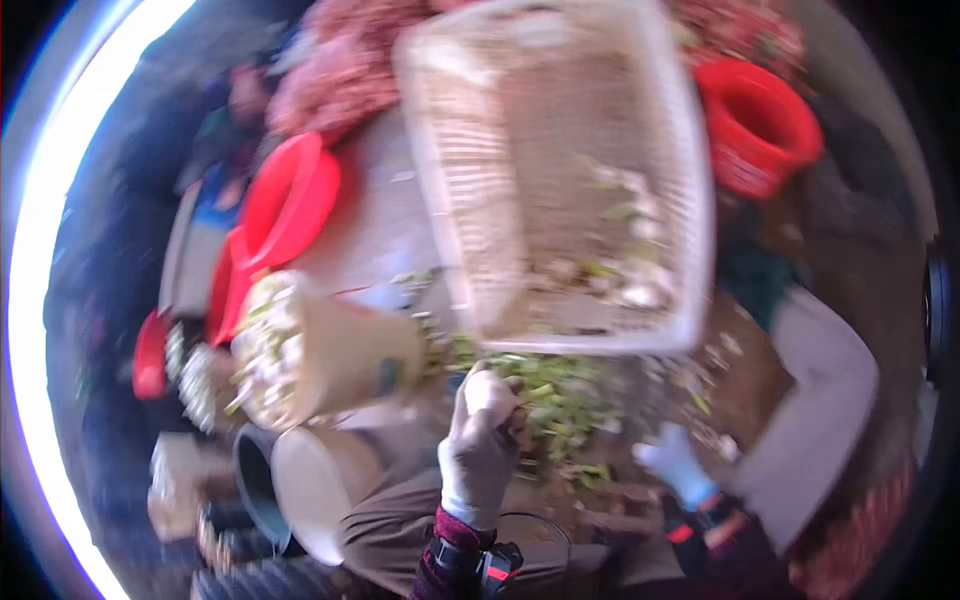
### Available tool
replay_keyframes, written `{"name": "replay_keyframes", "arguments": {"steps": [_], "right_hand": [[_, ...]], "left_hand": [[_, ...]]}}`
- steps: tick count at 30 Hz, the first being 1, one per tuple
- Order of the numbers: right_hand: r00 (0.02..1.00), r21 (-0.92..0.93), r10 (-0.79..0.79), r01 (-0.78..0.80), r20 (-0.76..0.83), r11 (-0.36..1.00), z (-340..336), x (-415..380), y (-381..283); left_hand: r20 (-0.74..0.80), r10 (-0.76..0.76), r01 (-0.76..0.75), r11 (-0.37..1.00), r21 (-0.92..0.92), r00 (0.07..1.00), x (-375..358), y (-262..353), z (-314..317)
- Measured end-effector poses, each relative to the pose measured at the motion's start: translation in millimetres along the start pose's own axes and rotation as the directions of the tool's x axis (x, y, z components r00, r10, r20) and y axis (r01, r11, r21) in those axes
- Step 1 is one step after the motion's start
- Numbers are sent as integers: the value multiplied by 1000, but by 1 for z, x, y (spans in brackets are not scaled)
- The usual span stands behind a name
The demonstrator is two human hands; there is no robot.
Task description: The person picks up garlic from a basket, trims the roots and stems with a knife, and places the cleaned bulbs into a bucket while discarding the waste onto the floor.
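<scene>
My left hand (475,455), in a pale glove, is closed around a white garlic bulb (490,394), just below the near rim of a large white plastic crate (590,345). A few garlic bulbs (645,285) with bits of green stem lie in the crate's near right corner. My right hand (678,465), also gloved, is apart from the left, low over the floor at the right. Motion smears its fingers, so whether they hold anything does not show. Cut green stems (570,420) are scattered beneath and between my hands.
A cream bucket (365,350) heaped with garlic stands at the left, beside a pale bucket (310,490). Red tubs (290,205) are further back left, and a red bucket (755,130) is beyond the crate's right side. Pink-red mesh sacks (345,70) lie behind.
</scene>
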State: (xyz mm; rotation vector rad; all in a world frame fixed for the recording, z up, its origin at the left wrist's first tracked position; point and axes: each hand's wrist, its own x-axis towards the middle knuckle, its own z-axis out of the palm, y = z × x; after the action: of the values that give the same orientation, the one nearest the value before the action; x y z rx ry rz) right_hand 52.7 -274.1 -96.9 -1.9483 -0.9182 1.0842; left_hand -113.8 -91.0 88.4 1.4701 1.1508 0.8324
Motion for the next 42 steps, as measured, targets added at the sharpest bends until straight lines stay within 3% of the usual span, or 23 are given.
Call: {"name": "replay_keyframes", "arguments": {"steps": [1,2,3,7,9,10,13,15,16,17,18,19,20,21,23,25,29,33,34,36,39,40,42], "right_hand": [[985,14,173,-173,-21,985,2,7,6],[990,11,98,-98,-98,995,-6,5,-14],[932,214,337,-304,-137,928,19,10,41],[986,-57,25,-35,-164,998,12,13,-3],[981,-137,192,-195,-33,971,3,19,-13],[972,-187,64,-108,-227,977,16,19,-2],[974,-75,-47,31,-221,997,13,33,-21],[975,-89,186,-198,-122,976,9,39,-34],[970,-58,42,-58,-238,997,17,41,-38],[926,-58,-83,66,-370,996,22,36,-37],[929,-183,-131,70,-347,981,32,35,-18],[931,-312,-149,39,-334,949,24,27,-38],[977,-43,99,-109,-188,993,12,26,-62],[946,-57,-112,99,-303,993,16,29,-65],[982,-23,-34,30,-184,999,8,24,-64],[970,-7,-69,70,-231,998,4,17,-62],[947,126,-76,120,-313,985,-21,11,-58],[965,369,155,-68,-211,927,-51,2,-52],[963,384,169,-78,-208,920,-54,2,-49],[901,666,385,-164,-199,728,-56,0,-48],[880,735,462,-240,-112,634,-85,15,-87],[879,741,464,-237,-112,629,-81,12,-79],[937,628,270,-76,-220,774,-63,9,-52]], "left_hand": [[58,-280,253,736,-627,958,10,21,-22],[49,-192,187,816,-547,980,27,21,-62],[-160,-127,21,844,-537,979,38,46,-80],[-435,113,-287,888,-360,893,113,40,-254],[-570,123,-240,961,-136,812,151,28,-329],[-733,131,-223,974,-28,668,171,14,-354],[-654,-112,136,991,-14,748,192,-15,-404],[-635,-79,218,965,143,768,209,-24,-414],[-281,369,20,575,818,886,223,-53,-463],[-134,437,-242,700,672,889,209,-9,-430],[-19,481,-88,198,976,877,199,39,-360],[-154,482,-230,644,730,863,193,64,-296],[-264,370,-301,916,267,891,186,81,-236],[-214,55,-89,984,-153,975,178,100,-184],[-76,156,-144,979,145,985,185,95,-123],[200,32,-84,963,257,979,185,92,-34],[645,-179,26,971,239,743,227,-15,122],[553,-366,-288,572,768,749,273,-125,246],[555,-379,-293,561,774,741,298,-209,260],[813,-63,-690,493,530,579,345,-323,287],[781,-110,-606,568,556,614,312,-194,266],[676,-283,-126,863,489,680,295,-155,248],[630,-316,178,945,274,709,258,-90,215]]}}
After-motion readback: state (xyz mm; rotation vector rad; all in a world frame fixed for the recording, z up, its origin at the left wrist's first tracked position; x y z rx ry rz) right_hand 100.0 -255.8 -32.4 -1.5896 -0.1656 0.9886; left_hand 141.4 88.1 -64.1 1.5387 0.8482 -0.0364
